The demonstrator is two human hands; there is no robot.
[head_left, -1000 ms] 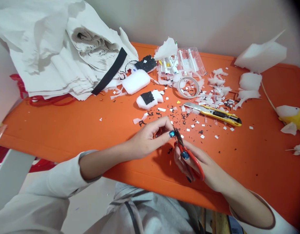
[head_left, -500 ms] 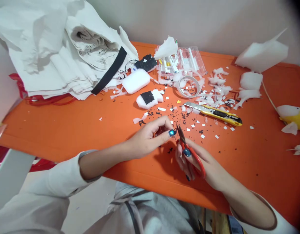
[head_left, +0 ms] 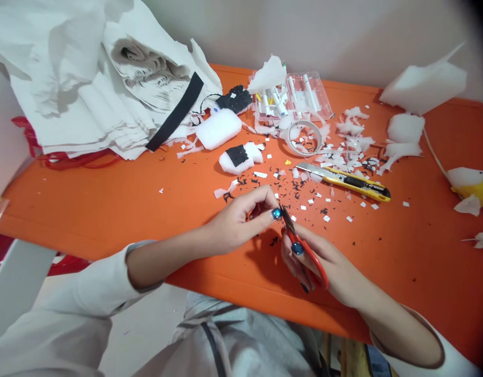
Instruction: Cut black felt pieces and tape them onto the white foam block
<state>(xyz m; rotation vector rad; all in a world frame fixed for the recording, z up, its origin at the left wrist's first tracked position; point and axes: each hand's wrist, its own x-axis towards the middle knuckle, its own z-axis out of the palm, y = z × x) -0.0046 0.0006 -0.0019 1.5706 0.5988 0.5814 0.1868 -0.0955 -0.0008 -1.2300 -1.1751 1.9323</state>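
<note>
My right hand [head_left: 310, 256] grips a pair of red-handled scissors [head_left: 313, 259], their blades pointing up and left. The blade tips reach the fingertips of my left hand [head_left: 245, 220], which is closed in a pinch of thumb and forefinger. Whatever sits in that pinch is too small to make out. Just beyond my hands lie black and white snippets [head_left: 260, 175] on the orange table [head_left: 123, 209]. A white foam piece with a black patch [head_left: 237, 157] rests behind them, near a rounded white foam block [head_left: 218, 129].
A yellow utility knife [head_left: 346, 182], blade out, lies right of centre. Behind it are a tape roll [head_left: 292, 145] and a clear box of markers [head_left: 326, 104]. Stacked white sheets [head_left: 88, 115] with a black strip [head_left: 174, 112] fill the back left. A white-and-yellow figure [head_left: 471, 183] stands far right.
The scissors have shifted slightly left and up, so their tips now meet the left fingertips. My left hand has stayed almost still.
</note>
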